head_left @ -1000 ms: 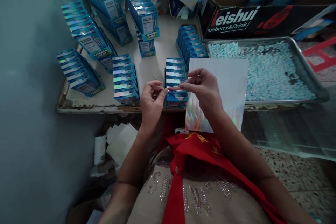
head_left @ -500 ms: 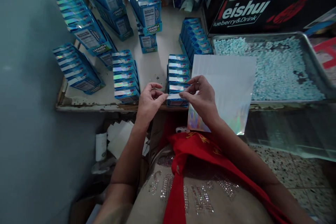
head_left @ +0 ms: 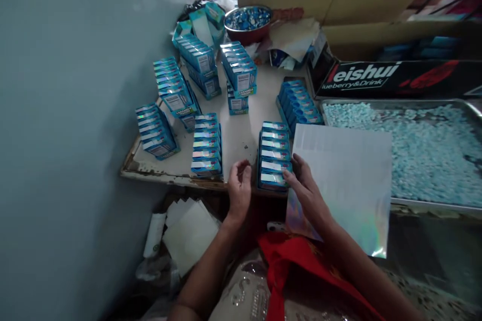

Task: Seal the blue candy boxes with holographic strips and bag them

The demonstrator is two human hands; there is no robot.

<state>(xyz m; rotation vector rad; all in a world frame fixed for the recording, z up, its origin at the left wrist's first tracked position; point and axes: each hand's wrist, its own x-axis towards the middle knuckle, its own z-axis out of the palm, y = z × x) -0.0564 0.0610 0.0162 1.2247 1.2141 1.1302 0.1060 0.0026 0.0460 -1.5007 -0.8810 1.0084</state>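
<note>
The row of blue boxes stands near the front edge of the worktop, between both hands. The left hand, loosely curled and seemingly empty, is just beside it; the right hand has its thumb at the front box, though I cannot tell whether it grips. An uneven push could tip the row, and a forearm could drag down the overhanging silver sheet

Bluish wall, pale table (chipped), speckled floor
</note>
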